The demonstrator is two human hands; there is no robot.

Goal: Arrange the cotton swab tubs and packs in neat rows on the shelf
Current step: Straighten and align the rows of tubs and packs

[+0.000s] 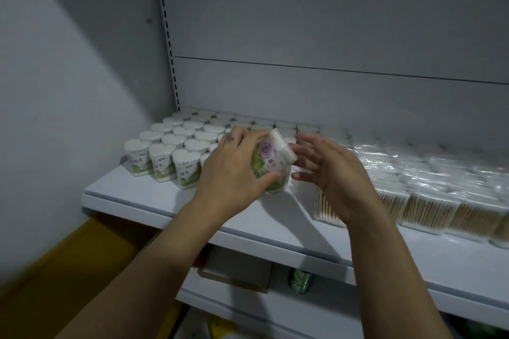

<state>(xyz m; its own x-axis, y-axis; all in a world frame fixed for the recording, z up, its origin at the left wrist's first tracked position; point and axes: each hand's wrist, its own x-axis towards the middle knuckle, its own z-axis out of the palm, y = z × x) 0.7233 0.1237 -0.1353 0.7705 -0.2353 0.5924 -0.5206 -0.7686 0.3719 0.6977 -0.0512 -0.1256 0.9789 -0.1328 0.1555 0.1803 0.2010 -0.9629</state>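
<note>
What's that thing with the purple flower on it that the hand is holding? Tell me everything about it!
It is a see-through plastic tub packed with cotton swabs whose white tips show at its top. Its label has a purple rose and green leaves. It tilts, top leaning right. The left hand holds it by its side over the shelf; the right hand, fingers open, is beside it.

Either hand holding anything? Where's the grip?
Left hand grips the tilted swab tub round its labelled body; right hand open, holding nothing.

Swab tubs [176, 146] in rows left, clear packs [429, 201] right, tilted tub [265, 151] between
</note>
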